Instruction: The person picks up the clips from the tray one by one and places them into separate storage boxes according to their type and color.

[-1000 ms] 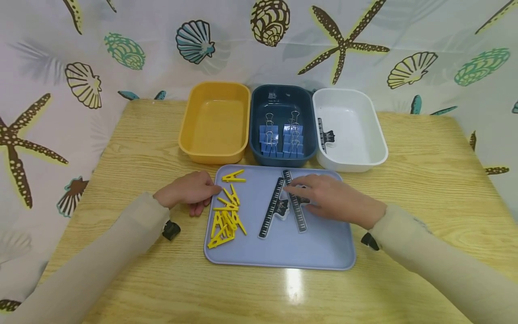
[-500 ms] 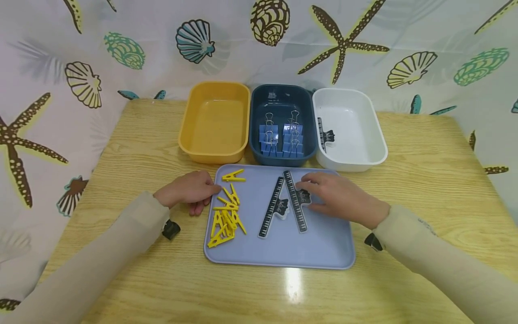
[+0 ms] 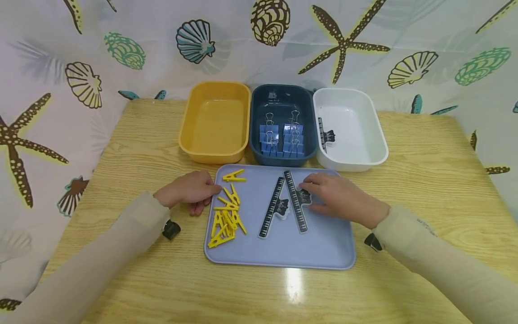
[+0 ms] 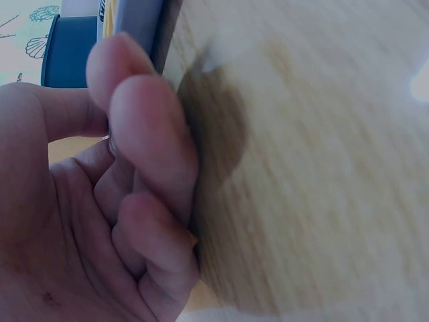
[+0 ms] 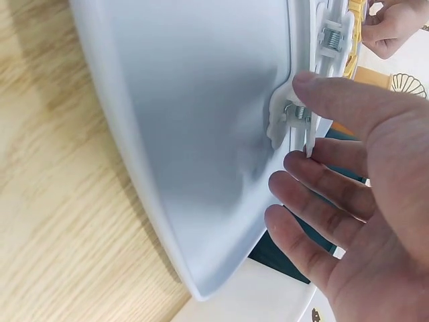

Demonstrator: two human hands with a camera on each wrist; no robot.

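Right hand (image 3: 336,196) pinching the handle of the piano-key clip (image 3: 297,208) nearest the right edge of the tray (image 3: 319,249), left hand (image 3: 192,191) loosely curled at the left edge, beside yellow pegs (image 3: 229,218)

A pale cloth (image 3: 238,31) is rising behind a light wood-grained table (image 3: 421,175) and is flanking its left and right edges. Across it, brown speckled starfish (image 3: 342,44) are sprawling among outlined scallops, one of them a blue scallop (image 3: 195,41), while a green oval shell (image 3: 124,51) is sitting at upper left and faint grey leaves are showing between. Light is falling evenly over the tabletop, and a white glare (image 3: 293,285) is gleaming near its front.
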